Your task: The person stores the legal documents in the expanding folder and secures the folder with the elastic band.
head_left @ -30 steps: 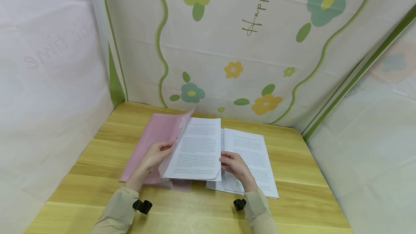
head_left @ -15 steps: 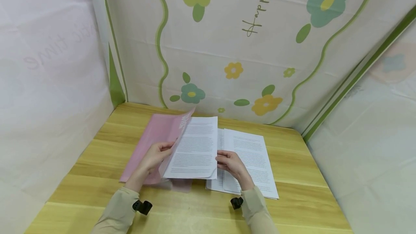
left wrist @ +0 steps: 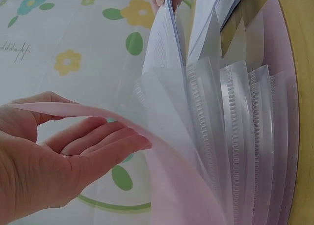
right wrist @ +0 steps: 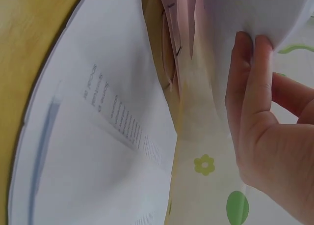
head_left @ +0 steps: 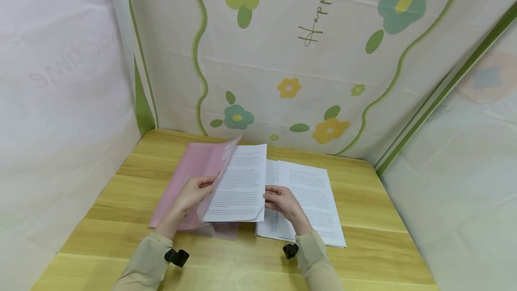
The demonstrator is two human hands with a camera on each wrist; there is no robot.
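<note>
A pink expanding file folder (head_left: 190,160) with several clear pockets (left wrist: 238,141) lies spread on the table. My left hand (head_left: 193,196) pinches its raised pink cover between thumb and fingers, as the left wrist view shows. Printed papers (head_left: 244,183) stand half out from under that cover, their lower part behind clear plastic in the left wrist view. At their right edge my right hand (head_left: 283,201) holds the papers, fingers on the underside in the right wrist view. The thumb there is partly hidden. How deep the papers sit in the pocket I cannot tell.
Another stack of printed papers (head_left: 313,201) lies on the wooden table (head_left: 375,232), beneath and right of my right hand. A white flower-patterned cloth wall (head_left: 258,57) rises behind the table, with cloth walls at both sides.
My right hand has moved left with the papers, so they reach less far out to the right of the pink cover. My left hand and the folder have stayed put.
</note>
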